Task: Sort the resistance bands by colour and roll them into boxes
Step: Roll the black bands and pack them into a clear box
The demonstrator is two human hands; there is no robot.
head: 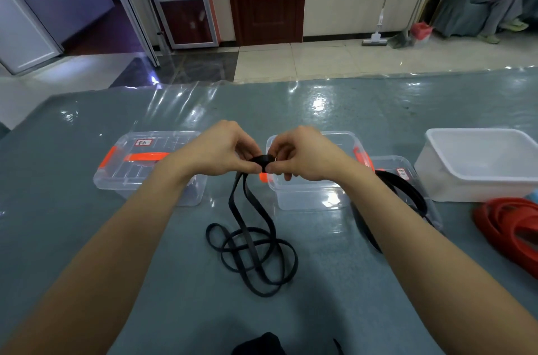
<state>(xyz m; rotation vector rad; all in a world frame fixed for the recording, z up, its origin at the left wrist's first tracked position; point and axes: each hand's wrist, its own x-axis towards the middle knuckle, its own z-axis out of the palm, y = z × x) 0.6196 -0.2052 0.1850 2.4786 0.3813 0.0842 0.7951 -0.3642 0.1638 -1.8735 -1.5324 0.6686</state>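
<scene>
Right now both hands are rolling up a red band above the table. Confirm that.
Not quite: the band that the left hand and right hand are rolling is black, not red. The red bands lie untouched at the table's right edge. The head view shows it.

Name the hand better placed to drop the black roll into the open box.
Right, probably: the right hand hovers over the open box while pinching the black roll; the left hand is nearer the lidded box.
</scene>
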